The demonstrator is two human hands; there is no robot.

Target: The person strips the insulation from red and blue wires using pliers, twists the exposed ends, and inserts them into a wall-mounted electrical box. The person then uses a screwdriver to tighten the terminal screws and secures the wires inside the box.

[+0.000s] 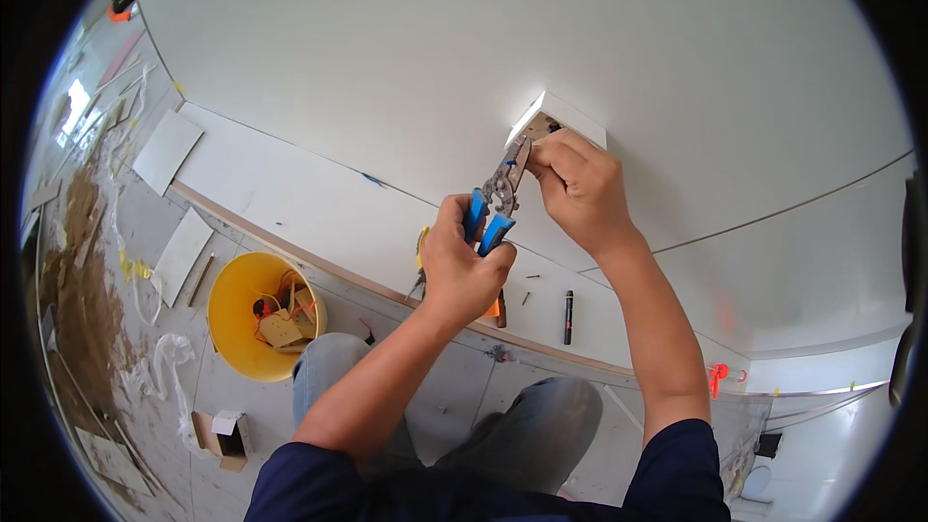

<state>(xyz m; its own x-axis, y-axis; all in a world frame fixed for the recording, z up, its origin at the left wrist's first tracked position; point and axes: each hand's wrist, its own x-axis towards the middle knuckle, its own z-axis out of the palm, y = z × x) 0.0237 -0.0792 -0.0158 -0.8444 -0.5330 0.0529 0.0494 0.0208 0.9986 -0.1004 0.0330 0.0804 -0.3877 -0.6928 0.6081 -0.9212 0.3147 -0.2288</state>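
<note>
My left hand (454,266) is closed round the blue handles of a pair of wire strippers (503,184). Their metal jaws point up to the mouth of a white box (580,119) fixed on the pale wall panel. Beside the jaw tips, my right hand (583,184) has thumb and fingers pinched together at the box's lower opening. What sits in that pinch is hidden by the fingers. Dark parts show inside the box, too small to make out.
A white ledge (290,174) runs below the panel, bearing a black marker (568,317), small screws and a yellow-handled tool (421,249) partly behind my left hand. On the floor stands a yellow bucket (224,319) holding wired plates. An opened small carton (232,435) and loose boards lie nearby.
</note>
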